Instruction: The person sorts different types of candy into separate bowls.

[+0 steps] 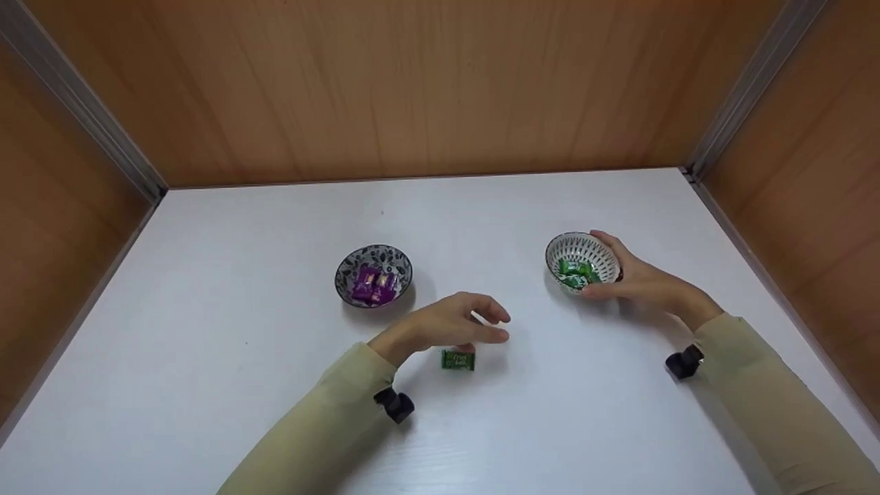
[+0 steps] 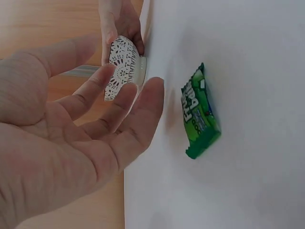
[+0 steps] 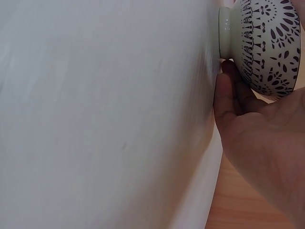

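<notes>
My right hand (image 1: 636, 280) grips the side of a small patterned bowl (image 1: 584, 245) with green wrapped candies (image 1: 576, 273) inside. In the right wrist view its fingers tuck under the bowl (image 3: 272, 50) beside the foot. My left hand (image 1: 450, 323) hovers over the table with fingers loosely bent and nothing in them. Near it, a single green wrapped candy (image 1: 458, 360) lies on the table, partly covered by the hand in the head view. The left wrist view shows this candy (image 2: 199, 114) apart from the fingertips.
Left of centre on the white table (image 1: 206, 330) stands a dark floral bowl (image 1: 377, 256) with purple wrapped candies (image 1: 376, 287). Wooden panels (image 1: 426, 89) close off the back and both sides.
</notes>
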The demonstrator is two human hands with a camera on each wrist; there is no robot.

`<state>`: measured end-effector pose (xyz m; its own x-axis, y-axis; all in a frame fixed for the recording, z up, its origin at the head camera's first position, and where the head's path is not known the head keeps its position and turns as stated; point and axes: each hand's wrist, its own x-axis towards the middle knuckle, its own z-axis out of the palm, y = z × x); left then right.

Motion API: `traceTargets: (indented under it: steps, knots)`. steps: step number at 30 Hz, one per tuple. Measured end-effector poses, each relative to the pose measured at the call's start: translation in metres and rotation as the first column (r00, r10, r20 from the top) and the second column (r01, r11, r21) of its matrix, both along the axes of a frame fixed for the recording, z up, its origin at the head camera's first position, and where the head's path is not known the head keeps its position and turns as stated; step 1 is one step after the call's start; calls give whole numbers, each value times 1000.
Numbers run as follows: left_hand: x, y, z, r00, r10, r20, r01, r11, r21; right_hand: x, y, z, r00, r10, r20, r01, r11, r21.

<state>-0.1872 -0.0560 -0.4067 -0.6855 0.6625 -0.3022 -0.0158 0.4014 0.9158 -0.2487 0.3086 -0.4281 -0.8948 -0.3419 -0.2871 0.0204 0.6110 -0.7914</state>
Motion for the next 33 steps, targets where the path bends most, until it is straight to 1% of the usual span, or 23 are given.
traceTargets:
  steps: [6, 9, 11, 13, 15, 17, 21, 24, 28, 33]
  knots:
    - [5, -14, -2, 997, -18, -79, 13, 998, -57, -1, 1, -1, 1000, 8, -4, -8, 1000, -13]
    - [8, -19, -2, 991, -19, -132, 3, 993, -120, 0, 1, 1, 1000, 11, 1, -11, 1000, -25]
    - [10, -23, -2, 984, -33, -175, -1, 981, -193, 1, 0, 1, 1000, 10, -1, -10, 1000, -16]
    - [13, -26, -2, 977, -62, -206, 3, 962, -274, 1, -1, 2, 1000, 10, 3, -10, 1000, -10]
    - [15, -28, -3, 970, -89, -226, 9, 943, -333, 1, -1, 2, 1000, 13, 2, -13, 1000, -5]
    - [16, -30, -5, 967, -102, -234, 13, 936, -353, 2, -1, 2, 1000, 15, 0, -15, 1000, -6]
    - [18, -29, -9, 957, -105, -270, 11, 945, -327, 2, 1, 3, 1000, 22, -5, -23, 999, -32]
    - [19, -29, -12, 961, -112, -252, 25, 946, -324, 0, 1, 1, 1000, 30, 0, -30, 998, -53]
    - [20, -28, -13, 974, -119, -195, 48, 941, -334, -1, 0, 0, 1000, 30, 1, -30, 998, -56]
    - [20, -26, -10, 971, -144, -189, 67, 930, -362, -2, 1, 0, 1000, 28, -2, -28, 999, -46]
